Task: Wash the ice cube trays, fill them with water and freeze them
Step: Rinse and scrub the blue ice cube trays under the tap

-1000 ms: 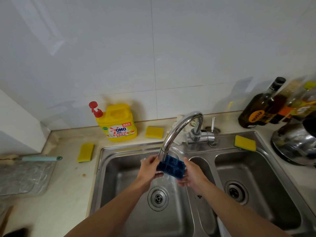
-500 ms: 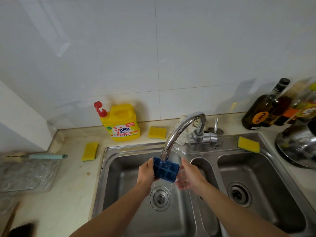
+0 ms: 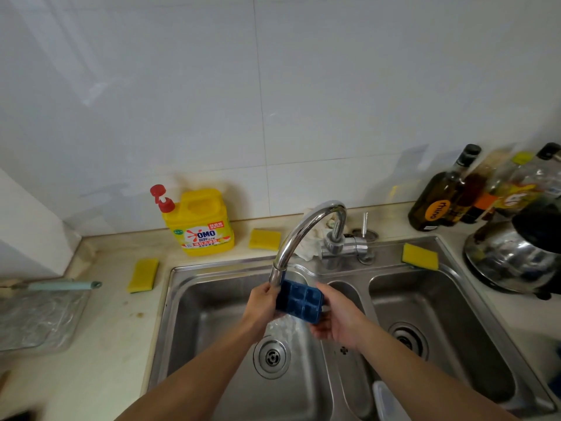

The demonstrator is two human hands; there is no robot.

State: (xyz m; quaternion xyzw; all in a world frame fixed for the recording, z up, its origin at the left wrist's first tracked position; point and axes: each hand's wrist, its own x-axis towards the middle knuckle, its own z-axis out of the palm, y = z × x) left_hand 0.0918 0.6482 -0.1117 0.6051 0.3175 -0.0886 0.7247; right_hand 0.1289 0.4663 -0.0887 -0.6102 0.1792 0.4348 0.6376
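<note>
A small blue ice cube tray (image 3: 300, 300) with square cells is held just under the spout of the chrome faucet (image 3: 306, 235), above the left basin of the steel sink (image 3: 194, 302). My left hand (image 3: 262, 305) grips the tray's left end. My right hand (image 3: 334, 319) holds its right end from below, fingers curled under it. Water spills off the tray and splashes down toward the drain (image 3: 271, 355). The tray's cells face up and toward me.
A yellow detergent bottle (image 3: 198, 223) with a red pump stands behind the sink. Yellow sponges lie at the left (image 3: 142, 275), behind the sink (image 3: 264, 238) and on the rim of the right basin (image 3: 420, 256). Oil bottles (image 3: 443, 192) and a steel kettle (image 3: 516, 262) crowd the right counter.
The tray has turned from tilted away to cells facing up under the spout. My right hand has closed in under its right end. The view has shifted slightly.
</note>
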